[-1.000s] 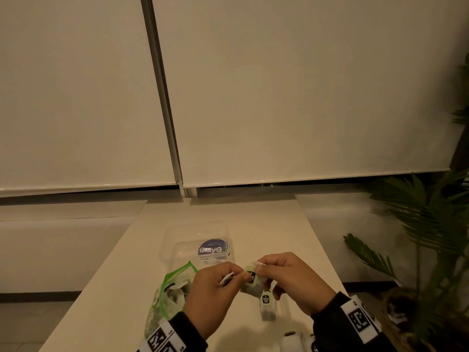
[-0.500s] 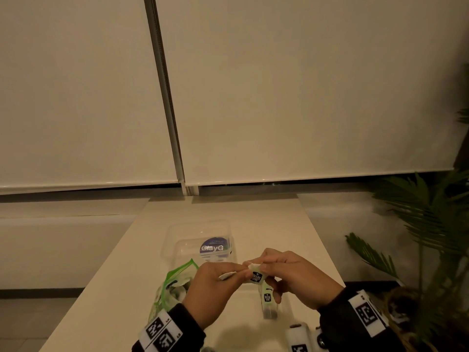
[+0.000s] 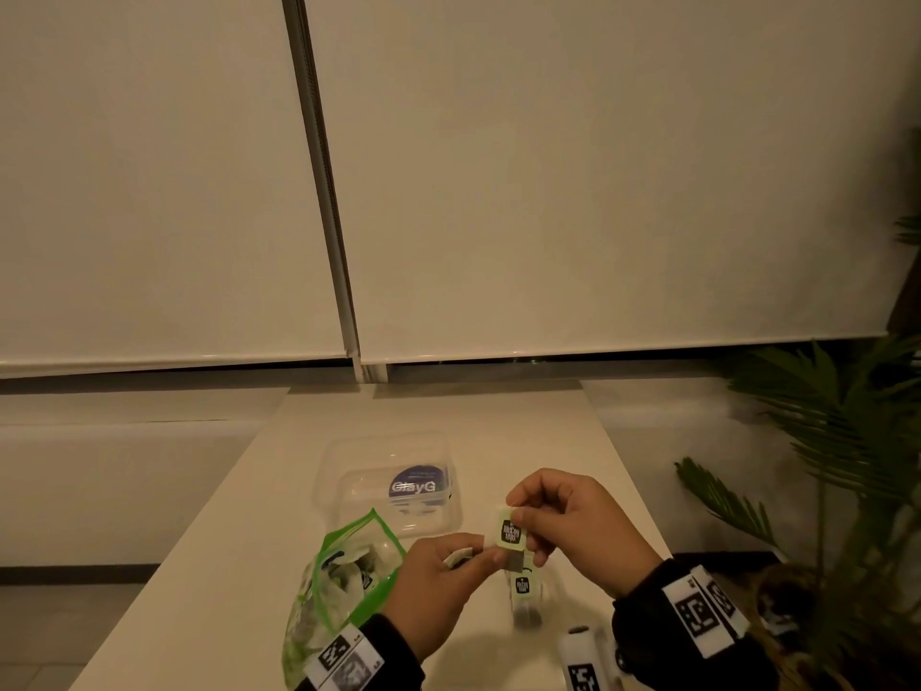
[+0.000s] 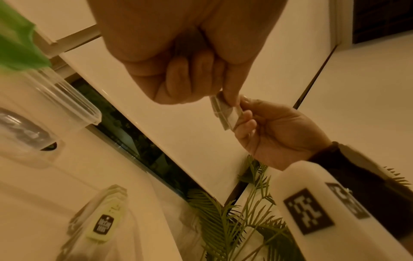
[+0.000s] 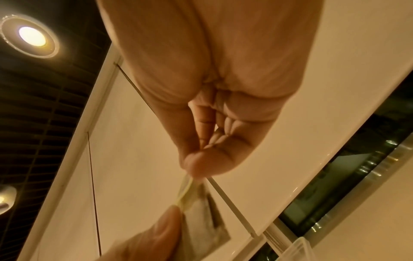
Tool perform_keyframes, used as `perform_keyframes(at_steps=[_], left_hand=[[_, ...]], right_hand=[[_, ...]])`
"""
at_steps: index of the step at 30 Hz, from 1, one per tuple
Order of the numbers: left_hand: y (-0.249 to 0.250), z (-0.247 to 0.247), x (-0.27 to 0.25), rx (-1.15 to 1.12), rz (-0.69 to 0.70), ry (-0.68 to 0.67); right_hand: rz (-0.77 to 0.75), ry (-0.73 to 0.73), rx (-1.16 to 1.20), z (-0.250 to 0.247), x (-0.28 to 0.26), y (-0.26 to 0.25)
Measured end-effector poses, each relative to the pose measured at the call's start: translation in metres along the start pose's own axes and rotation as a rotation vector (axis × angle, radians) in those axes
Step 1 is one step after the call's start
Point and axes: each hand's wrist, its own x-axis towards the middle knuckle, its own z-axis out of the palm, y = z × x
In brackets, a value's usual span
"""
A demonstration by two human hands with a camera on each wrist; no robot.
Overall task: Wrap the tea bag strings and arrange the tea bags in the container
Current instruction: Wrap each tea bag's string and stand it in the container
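Between my two hands I hold a small tea bag (image 3: 513,562) upright above the table's near end, its pale green tag (image 3: 509,533) with a black label facing me. My right hand (image 3: 518,516) pinches the top at the tag, thumb in front. My left hand (image 3: 491,558) pinches the lower edge, and a white scrap (image 3: 458,558) sticks out between its fingers. The left wrist view shows the left hand's fingertips (image 4: 230,95) on the tea bag (image 4: 225,113), with the right hand (image 4: 243,113) holding its other side. A second tea bag (image 3: 522,591) lies on the table under my hands. The clear container (image 3: 349,471) stands beyond.
A green-edged zip bag (image 3: 344,576) with several tea bags lies left of my left hand. The container holds a lid with a blue round label (image 3: 416,486). The white table (image 3: 448,411) is narrow, and a palm plant (image 3: 822,441) stands off its right edge.
My right hand has lifted and turned the tea bag from lying sideways to standing upright, so the tag's label now faces me. The left hand stays low at its lower edge.
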Motion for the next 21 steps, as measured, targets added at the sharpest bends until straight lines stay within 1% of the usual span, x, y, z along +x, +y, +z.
perform_keyframes(at_steps=[2, 4, 9, 12, 15, 18, 21], left_hand=[[-0.005, 0.001, 0.001, 0.010, -0.018, 0.011], [-0.007, 0.002, 0.001, -0.031, -0.056, 0.010], [-0.009, 0.007, 0.003, -0.365, -0.213, -0.008], [-0.012, 0.008, 0.002, -0.421, -0.249, -0.018], [-0.018, 0.007, 0.002, -0.418, -0.296, -0.027], [-0.020, 0.009, 0.003, -0.321, -0.266, -0.063], [-0.025, 0.010, 0.005, -0.200, -0.277, -0.059]], right_hand=[[0.011, 0.000, -0.005, -0.001, 0.001, 0.004], [0.016, 0.001, -0.014, -0.003, 0.003, 0.006], [0.000, -0.020, -0.015, -0.006, 0.004, 0.005], [-0.007, -0.049, -0.015, -0.008, 0.005, 0.004], [-0.004, -0.072, -0.030, -0.009, 0.007, 0.002], [0.007, -0.081, -0.061, -0.011, 0.009, 0.002], [0.011, -0.106, -0.201, -0.015, 0.013, 0.006]])
